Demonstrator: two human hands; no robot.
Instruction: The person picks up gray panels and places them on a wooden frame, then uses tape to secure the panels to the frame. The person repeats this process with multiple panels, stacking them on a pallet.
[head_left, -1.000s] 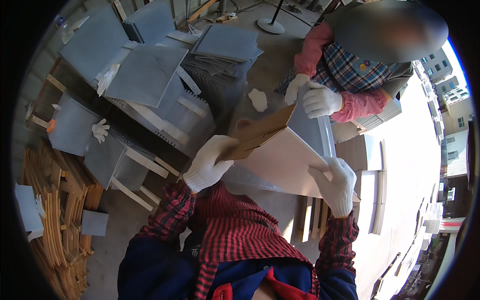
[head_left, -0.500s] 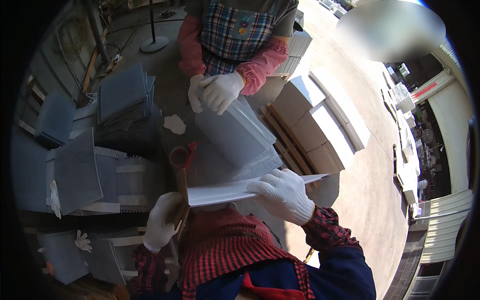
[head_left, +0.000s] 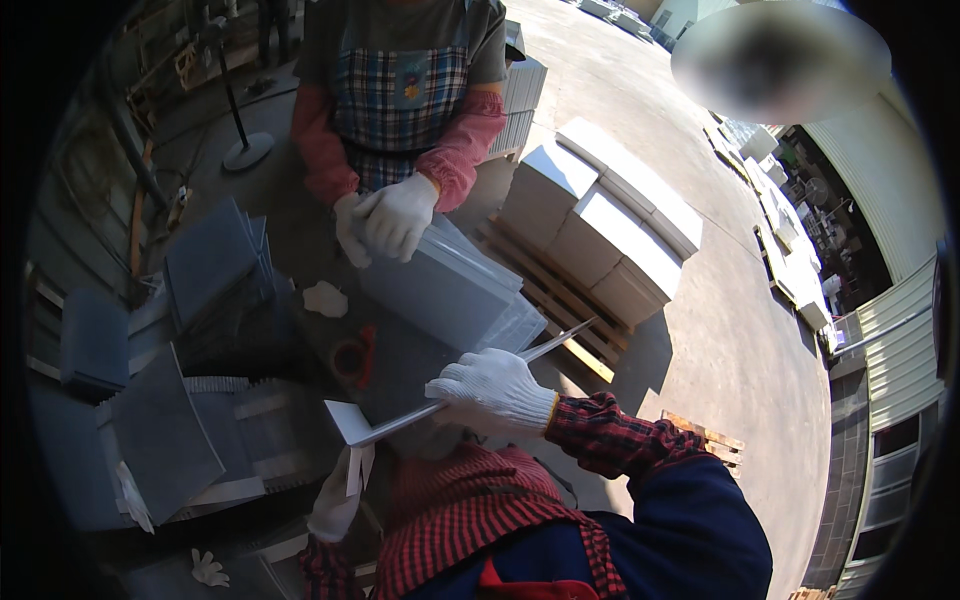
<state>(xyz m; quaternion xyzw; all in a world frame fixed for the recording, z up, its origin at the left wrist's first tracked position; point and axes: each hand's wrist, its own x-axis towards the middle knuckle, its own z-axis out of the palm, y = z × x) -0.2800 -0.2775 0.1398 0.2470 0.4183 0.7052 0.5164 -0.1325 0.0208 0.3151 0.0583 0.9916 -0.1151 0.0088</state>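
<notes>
Currently in hand: one thin pale sheet (head_left: 450, 398), seen edge-on. Right hand (head_left: 492, 390) is pressing on top, its grip closed over the sheet's middle. Left hand (head_left: 335, 505) is supporting the near corner from below; its grip cannot be told. Beyond the right grip, a co-worker's gloved hands (head_left: 385, 220) are steadying a grey stack (head_left: 445, 290). Handling advice: keep the sheet level, both grips firm.

Both hands in white knit work gloves: right hand (head_left: 492, 392) glove has a ribbed cuff with an orange edge at the wrist; left hand (head_left: 335, 505) glove plain white, in shadow. Sleeves red-and-black plaid, right cuff bunched just behind the glove. Dark navy apron or bib over it, red strap below the plaid chest.
</notes>
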